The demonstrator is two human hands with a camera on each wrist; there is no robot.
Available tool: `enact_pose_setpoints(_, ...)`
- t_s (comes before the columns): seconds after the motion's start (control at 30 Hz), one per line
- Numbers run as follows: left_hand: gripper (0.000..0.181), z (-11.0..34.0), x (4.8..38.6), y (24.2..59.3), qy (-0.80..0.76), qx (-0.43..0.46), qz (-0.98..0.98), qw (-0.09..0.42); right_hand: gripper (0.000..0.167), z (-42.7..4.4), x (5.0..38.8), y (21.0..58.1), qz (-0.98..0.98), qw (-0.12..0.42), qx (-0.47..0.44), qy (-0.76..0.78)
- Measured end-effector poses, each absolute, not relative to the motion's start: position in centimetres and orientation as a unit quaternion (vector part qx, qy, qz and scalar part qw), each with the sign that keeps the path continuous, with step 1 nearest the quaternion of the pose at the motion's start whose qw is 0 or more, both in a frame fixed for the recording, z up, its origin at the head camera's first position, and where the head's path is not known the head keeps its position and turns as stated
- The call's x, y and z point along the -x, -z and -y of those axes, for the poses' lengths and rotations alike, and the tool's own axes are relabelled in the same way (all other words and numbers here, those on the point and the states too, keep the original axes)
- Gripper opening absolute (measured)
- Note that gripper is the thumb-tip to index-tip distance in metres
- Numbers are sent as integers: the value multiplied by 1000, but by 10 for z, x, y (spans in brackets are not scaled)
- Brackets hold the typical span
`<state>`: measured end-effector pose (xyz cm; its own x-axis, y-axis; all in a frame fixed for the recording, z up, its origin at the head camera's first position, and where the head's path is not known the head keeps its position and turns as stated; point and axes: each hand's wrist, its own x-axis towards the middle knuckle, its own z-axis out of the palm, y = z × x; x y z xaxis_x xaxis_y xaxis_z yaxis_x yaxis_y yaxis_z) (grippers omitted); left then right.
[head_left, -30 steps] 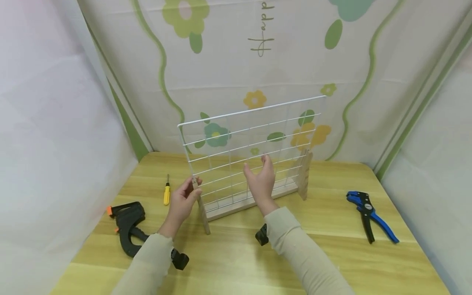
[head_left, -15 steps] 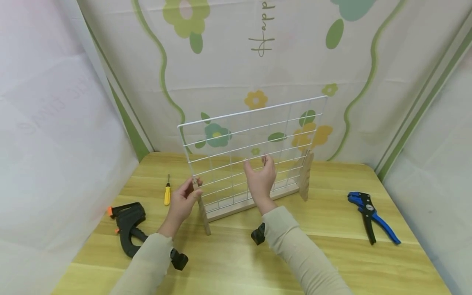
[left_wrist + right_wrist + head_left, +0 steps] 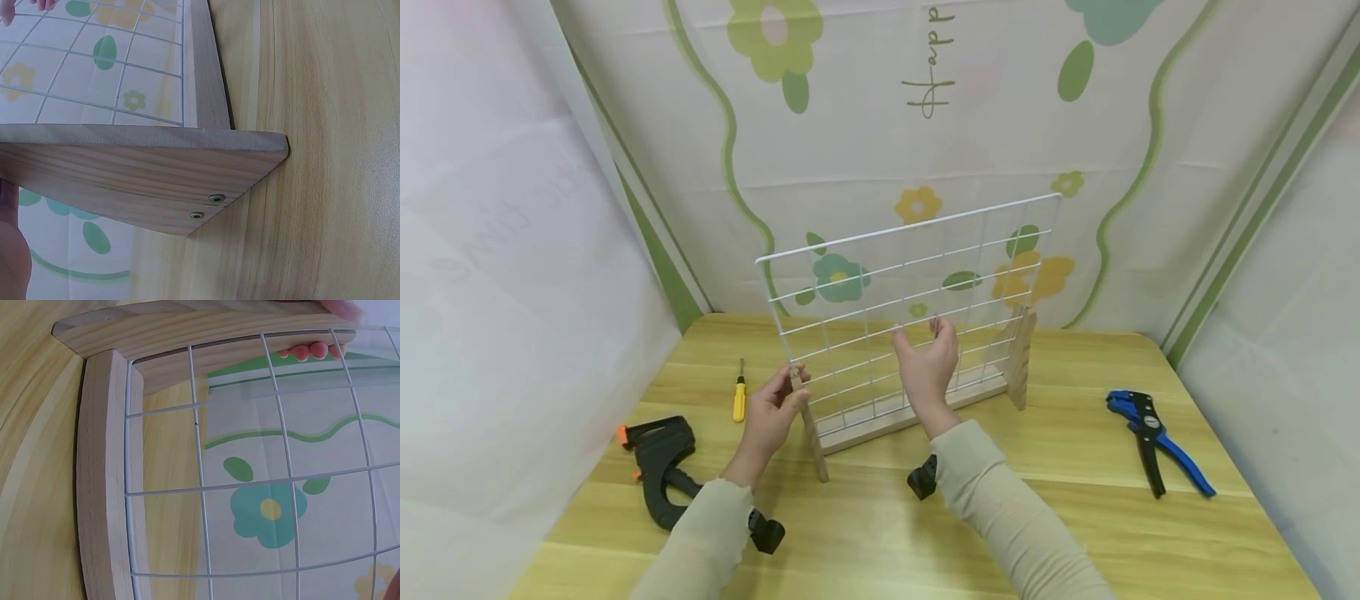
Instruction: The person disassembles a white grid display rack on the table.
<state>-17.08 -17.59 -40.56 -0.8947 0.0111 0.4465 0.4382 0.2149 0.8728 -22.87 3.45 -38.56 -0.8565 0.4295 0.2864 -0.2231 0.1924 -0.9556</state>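
Observation:
A white wire grid (image 3: 925,275) stands upright in a wooden stand, with its bottom along a wooden base bar (image 3: 880,427). The left hand (image 3: 771,417) grips the upper part of the left wooden side panel (image 3: 815,446), thumb on the near side. In the left wrist view, that side panel (image 3: 125,165) shows two metal fasteners (image 3: 206,206) near its foot. The right hand (image 3: 928,367) is at the middle of the grid, thumb apart from the bent fingers; whether it touches the wires is unclear. The right side panel (image 3: 1020,358) stands at the grid's far right.
On the wooden table (image 3: 880,533), a yellow screwdriver (image 3: 740,400) and a black bar clamp (image 3: 662,462) lie left. Blue and black wire strippers (image 3: 1153,437) lie right. A flowered curtain (image 3: 850,142) hangs behind, with pale fabric walls at both sides.
The grid's upper left corner tips slightly down and left. Both hands keep almost the same places; the right wrist shifts slightly left.

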Motion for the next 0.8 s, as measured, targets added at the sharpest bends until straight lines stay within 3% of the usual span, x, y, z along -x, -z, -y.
enact_pose_setpoints(0.33, 35, 175, 172, 407, 623, 151, 747, 177, 47, -37, 236, 369, 707, 321, 54, -628)
enact_pose_setpoints(0.8, 36, 177, 171, 407, 620, 134, 756, 162, 50, -34, 239, 356, 700, 344, 52, -624)
